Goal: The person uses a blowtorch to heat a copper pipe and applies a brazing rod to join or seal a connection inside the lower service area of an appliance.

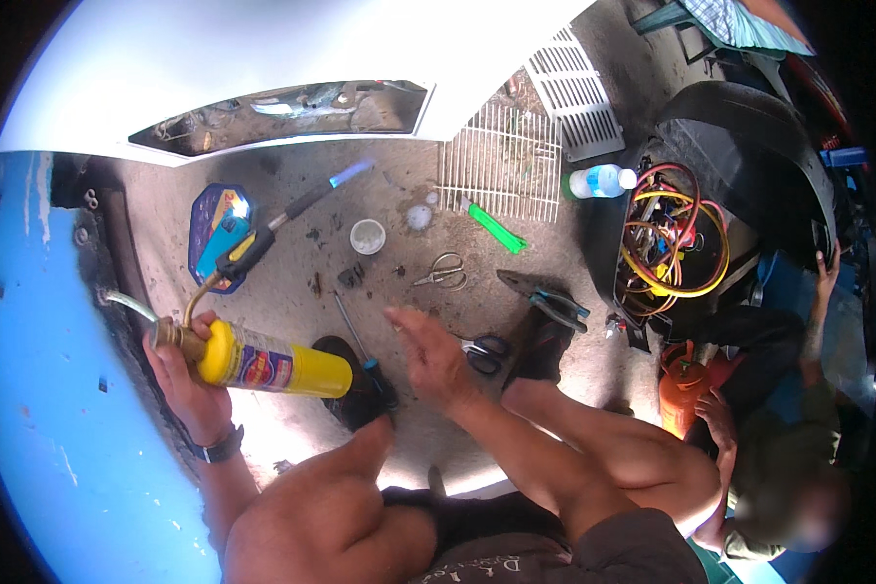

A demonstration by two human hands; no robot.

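Concrete floor [297, 311], sunlit in patches, between a blue panel [58, 321] at left and a white panel [263, 58] above. Torch [251, 251] at left of the view, beside the blue panel; its cylinder [311, 370] lies nearly level, partly in front of a black shoe [346, 414]. Left grip [187, 384]: fingers and thumb wrapped about the brass valve [178, 341] at the torch's neck. Right grip [433, 360]: fingers loosely extended, holding nothing, near dark scissors [484, 354]. Handling, as judged: stiff, moderately heavy at the cylinder, perhaps slick on its smooth coat; best held by valve, cylinder or handle [236, 263], the nozzle [302, 204] and its blue flame [351, 173] probably being too hot to touch. Appearance: bright yellow cylinder, multicoloured label [263, 365], curved brass tube [196, 296], black-and-yellow handle, slender dark nozzle.
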